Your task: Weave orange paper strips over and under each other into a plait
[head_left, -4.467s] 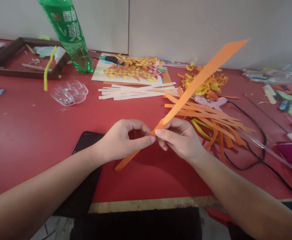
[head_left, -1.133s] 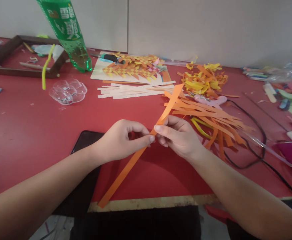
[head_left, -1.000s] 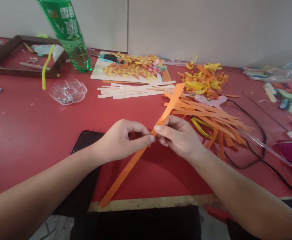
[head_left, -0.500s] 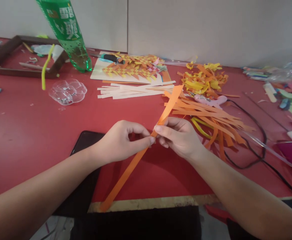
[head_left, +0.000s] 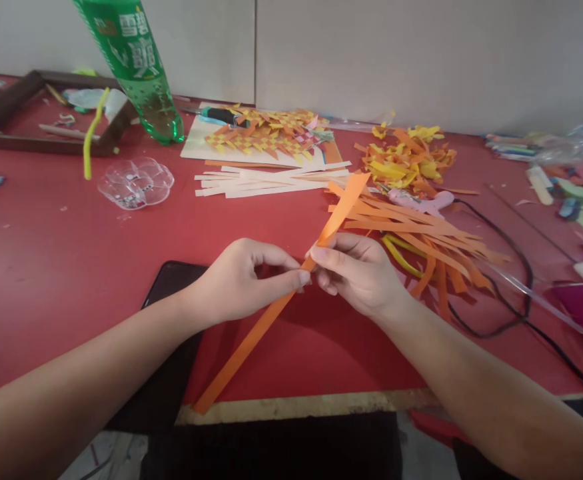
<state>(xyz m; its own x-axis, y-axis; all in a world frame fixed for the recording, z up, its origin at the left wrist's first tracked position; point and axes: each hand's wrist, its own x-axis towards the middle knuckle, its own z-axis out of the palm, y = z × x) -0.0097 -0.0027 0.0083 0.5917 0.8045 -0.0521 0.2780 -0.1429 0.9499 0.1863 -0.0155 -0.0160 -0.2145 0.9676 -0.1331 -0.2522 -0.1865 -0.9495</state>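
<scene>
A long orange paper strip point(head_left: 254, 348) runs diagonally through both hands, its lower end by the table's front edge and its upper end pointing up and away. My left hand point(head_left: 244, 283) pinches it near the middle between thumb and fingers. Just above that, my right hand point(head_left: 358, 270) pinches the same strip, where it appears folded or twisted; the fingertips partly hide this spot. Beyond my right hand lies a loose pile of orange paper strips point(head_left: 411, 227). Several cream paper strips point(head_left: 271, 181) are spread farther back.
Under my left forearm lies a black flat object point(head_left: 166, 353). A green bottle point(head_left: 146, 80), a clear flower-shaped dish point(head_left: 136, 183) and a dark frame point(head_left: 11, 141) stand back left. Woven paper pieces point(head_left: 271, 137), yellow-orange scraps point(head_left: 408, 160) and a corded pink glue gun point(head_left: 421, 200) lie behind.
The strip's lower end has swung slightly up and left, and its upper end has shifted a little right. Both hands keep their pinch and have barely moved.
</scene>
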